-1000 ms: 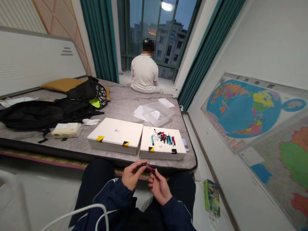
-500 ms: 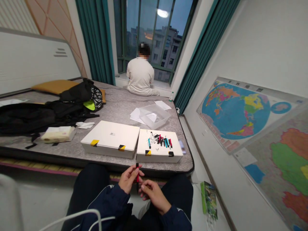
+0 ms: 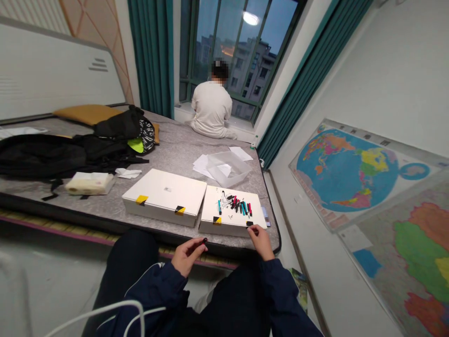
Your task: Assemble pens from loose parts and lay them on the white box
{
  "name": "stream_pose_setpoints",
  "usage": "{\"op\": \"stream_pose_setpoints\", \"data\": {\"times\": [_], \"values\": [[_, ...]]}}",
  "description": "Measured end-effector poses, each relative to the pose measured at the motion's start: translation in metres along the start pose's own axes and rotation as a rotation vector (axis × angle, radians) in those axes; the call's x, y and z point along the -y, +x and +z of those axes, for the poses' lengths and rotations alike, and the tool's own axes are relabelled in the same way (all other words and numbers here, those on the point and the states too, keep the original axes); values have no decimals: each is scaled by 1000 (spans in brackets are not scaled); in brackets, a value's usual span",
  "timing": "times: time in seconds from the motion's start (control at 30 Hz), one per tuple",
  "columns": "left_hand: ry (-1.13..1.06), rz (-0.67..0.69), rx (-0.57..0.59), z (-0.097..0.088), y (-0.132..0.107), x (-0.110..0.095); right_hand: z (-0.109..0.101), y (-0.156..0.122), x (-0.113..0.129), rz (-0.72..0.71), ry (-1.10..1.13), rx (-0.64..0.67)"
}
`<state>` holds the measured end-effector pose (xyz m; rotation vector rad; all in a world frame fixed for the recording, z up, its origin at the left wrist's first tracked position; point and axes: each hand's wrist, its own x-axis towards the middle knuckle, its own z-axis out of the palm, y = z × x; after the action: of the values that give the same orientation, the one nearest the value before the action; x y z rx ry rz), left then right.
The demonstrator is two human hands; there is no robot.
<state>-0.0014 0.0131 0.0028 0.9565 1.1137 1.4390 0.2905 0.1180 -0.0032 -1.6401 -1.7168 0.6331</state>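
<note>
My left hand is above my knees, its thumb and fingers pinched on a red-and-black pen; only a short piece of it shows. At the front edge of the right white box, my right hand has its fingertips pinched together by a black tape tab. Whether something small is in that pinch I cannot make out. Loose pen parts in black, teal, red and white lie scattered on the box lid, just beyond my right hand.
Another white box sits on the bed left of the first. Behind are a clear plastic bin and papers. A tissue pack and black backpack lie left. A person sits by the window. White cable crosses the lower left.
My right hand has left the pen and moved right and forward to the box's front edge. My left hand keeps the pen, which shows less than before. The view has shifted slightly.
</note>
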Motion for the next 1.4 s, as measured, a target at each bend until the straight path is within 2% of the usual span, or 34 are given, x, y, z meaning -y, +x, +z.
{"op": "stream_pose_setpoints", "data": {"times": [0.1,0.2,0.33,0.43,0.53,0.63,0.7,0.9,1.07,1.23,1.4], "values": [[72,47,84,-1,3,-8,-6,26,-10,-36,-147,-74],[93,105,150,0,4,-19,-1,38,-16,-60,-269,-72],[-98,30,118,8,-1,-29,11,37,-23,-81,-362,-19],[-223,-26,97,13,-5,-32,17,27,-25,-94,-363,-32],[-325,-217,85,13,-2,-32,21,18,-25,-101,-363,-65],[-478,-540,-51,10,5,-31,22,12,-24,-113,-370,-56],[-523,-622,-113,9,7,-31,22,10,-24,-113,-372,-35],[-389,-452,-60,14,-2,-40,16,11,-15,-83,-394,15],[-317,-386,-3,16,-5,-47,12,24,16,-126,-421,16],[-235,-301,21,16,-7,-48,24,64,55,-234,-367,151],[-190,-203,59,13,-9,-41,53,115,83,-263,-462,266]]}}
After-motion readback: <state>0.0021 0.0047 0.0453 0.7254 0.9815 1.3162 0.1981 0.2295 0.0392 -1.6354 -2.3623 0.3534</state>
